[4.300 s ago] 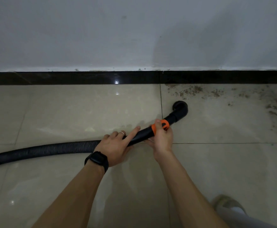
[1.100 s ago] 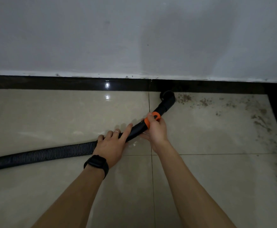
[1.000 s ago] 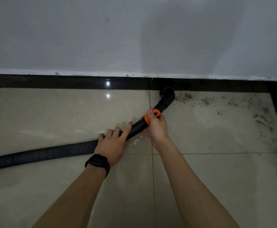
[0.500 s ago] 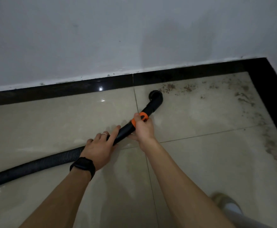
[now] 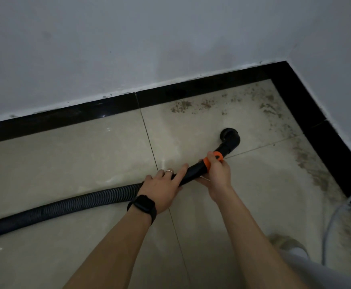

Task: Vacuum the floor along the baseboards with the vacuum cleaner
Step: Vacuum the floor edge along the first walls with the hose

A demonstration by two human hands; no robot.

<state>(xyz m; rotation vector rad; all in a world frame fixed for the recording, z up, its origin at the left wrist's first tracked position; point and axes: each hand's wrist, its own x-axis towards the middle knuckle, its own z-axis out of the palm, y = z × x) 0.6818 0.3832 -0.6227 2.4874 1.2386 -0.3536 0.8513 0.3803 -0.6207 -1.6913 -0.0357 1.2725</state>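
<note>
A black ribbed vacuum hose (image 5: 62,207) runs from the left edge across the beige tiles to a rigid black tube with an orange ring (image 5: 212,158). Its round black nozzle (image 5: 229,137) points down at the floor, some way out from the black baseboard (image 5: 191,90). My right hand (image 5: 217,174) grips the tube at the orange ring. My left hand (image 5: 163,188), with a black wristband and a ring, holds the tube just behind it, index finger stretched along it. Brown dirt (image 5: 183,106) lies along the far baseboard and down the right-hand baseboard (image 5: 308,163).
Two grey-white walls meet in a corner at the upper right (image 5: 285,61). A thin white cable (image 5: 337,207) curves over the floor at the right. My shoe (image 5: 287,244) stands at the lower right.
The nozzle has drawn back from the far baseboard and shifted right toward the corner. Both hands kept their hold on the tube. The view swung right, showing the corner and the white cable.
</note>
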